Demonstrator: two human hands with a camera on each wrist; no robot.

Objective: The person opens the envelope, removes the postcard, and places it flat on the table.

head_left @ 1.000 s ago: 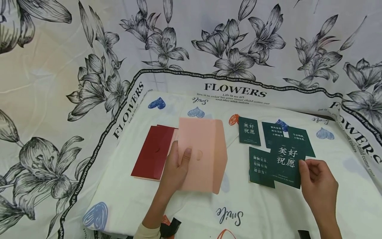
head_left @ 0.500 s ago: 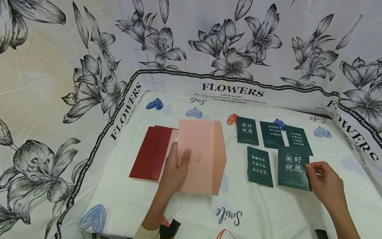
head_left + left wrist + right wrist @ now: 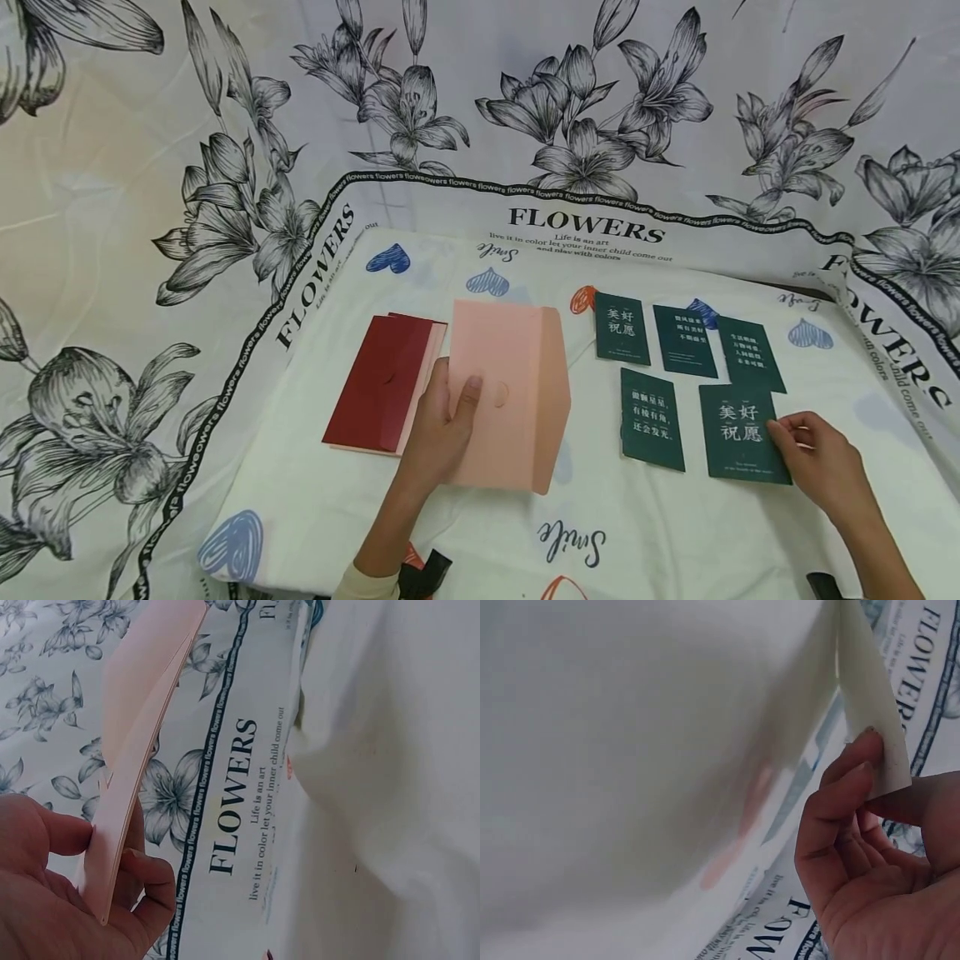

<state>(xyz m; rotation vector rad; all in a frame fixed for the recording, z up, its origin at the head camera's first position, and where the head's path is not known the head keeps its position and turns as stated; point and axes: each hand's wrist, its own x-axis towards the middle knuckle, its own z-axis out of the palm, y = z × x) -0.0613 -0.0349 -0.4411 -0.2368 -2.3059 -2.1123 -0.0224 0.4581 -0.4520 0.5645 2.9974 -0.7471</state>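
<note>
My left hand [image 3: 438,425] grips a pale pink envelope [image 3: 495,400] by its left edge, thumb on the front and fingers behind. The envelope's flap stands out to the right, and the left wrist view shows its thin edge between thumb and curled fingers [image 3: 154,881]. Between thumb and fingers, my right hand [image 3: 821,458] pinches the right edge of a dark green card [image 3: 742,437] with white Chinese characters. Its pale back [image 3: 877,705] faces the right wrist camera. Just behind that card lies another green card [image 3: 752,354], its lower edge close to the held one.
Three more green cards lie apart nearby: one upper left [image 3: 622,327], one upper middle [image 3: 684,340], one lower left [image 3: 652,418]. Dark red envelopes [image 3: 378,383] with pink ones are stacked left of the left hand. A white heart-printed cloth [image 3: 300,508] covers the table; flowered fabric [image 3: 420,200] stands behind.
My right hand has carried the green card right and down, off the neighbouring cards it overlapped in view, into line with the lower row. The left hand and pink envelope have barely moved.
</note>
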